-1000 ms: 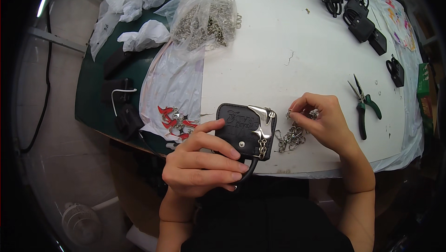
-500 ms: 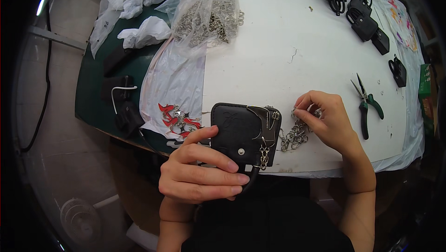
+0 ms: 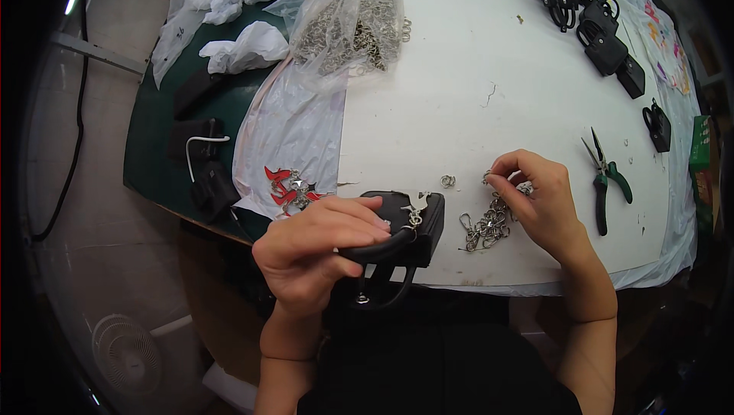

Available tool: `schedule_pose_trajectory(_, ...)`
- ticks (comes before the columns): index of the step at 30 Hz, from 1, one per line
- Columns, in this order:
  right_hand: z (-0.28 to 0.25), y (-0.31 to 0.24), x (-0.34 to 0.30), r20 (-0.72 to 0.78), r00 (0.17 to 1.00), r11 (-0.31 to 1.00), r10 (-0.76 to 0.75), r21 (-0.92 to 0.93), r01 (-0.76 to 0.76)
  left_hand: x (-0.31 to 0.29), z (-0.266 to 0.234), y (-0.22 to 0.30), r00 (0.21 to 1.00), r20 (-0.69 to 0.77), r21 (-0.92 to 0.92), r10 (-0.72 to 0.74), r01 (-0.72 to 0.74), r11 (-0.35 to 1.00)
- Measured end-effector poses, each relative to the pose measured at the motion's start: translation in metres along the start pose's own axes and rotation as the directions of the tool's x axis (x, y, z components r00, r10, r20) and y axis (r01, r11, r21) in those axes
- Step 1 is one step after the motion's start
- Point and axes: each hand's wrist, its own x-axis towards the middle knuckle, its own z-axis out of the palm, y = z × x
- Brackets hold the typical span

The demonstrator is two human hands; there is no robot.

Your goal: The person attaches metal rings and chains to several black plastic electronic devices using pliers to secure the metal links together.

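Note:
My left hand [image 3: 317, 250] is closed round the handle of a small black bag [image 3: 428, 227], tilted so that its top and side show. A silver chain with a metal charm [image 3: 415, 218] hangs at the bag's corner. My right hand [image 3: 539, 193] pinches a small metal piece between thumb and forefinger, just above a pile of silver clasps [image 3: 486, 231]. A few small rings [image 3: 448, 182] lie on the white board between the bag and my right hand. Left of the bag, partly behind my left hand, are red and silver charms [image 3: 287, 188].
Long-nose pliers [image 3: 602, 179] with green and black handles lie right of my right hand. A clear bag of metal rings [image 3: 348, 29] stands at the back left. Several black pouches [image 3: 604, 48] line the far right. Black pouches [image 3: 206, 185] and crumpled white plastic [image 3: 248, 48] are at left.
My left hand has turned the bag from its front facing up to a tilted position, with its handle uppermost. The small rings now show beyond it. My right hand has hardly moved.

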Motion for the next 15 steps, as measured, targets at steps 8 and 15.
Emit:
schedule_pose_trajectory(8,-0.002,-0.005,-0.002,0.009,0.992,0.991,0.124,0.057,-0.124,0.001,-0.013,-0.007,0.843,-0.228,-0.558,-0.488,0.297,0.775)
schedule_pose_trajectory(15,0.001,-0.002,-0.001,-0.041,0.999,0.999,0.003,-0.033,-0.005,-0.002,-0.019,-0.007,0.747,-0.224,-0.684,-0.625,0.337,0.648)
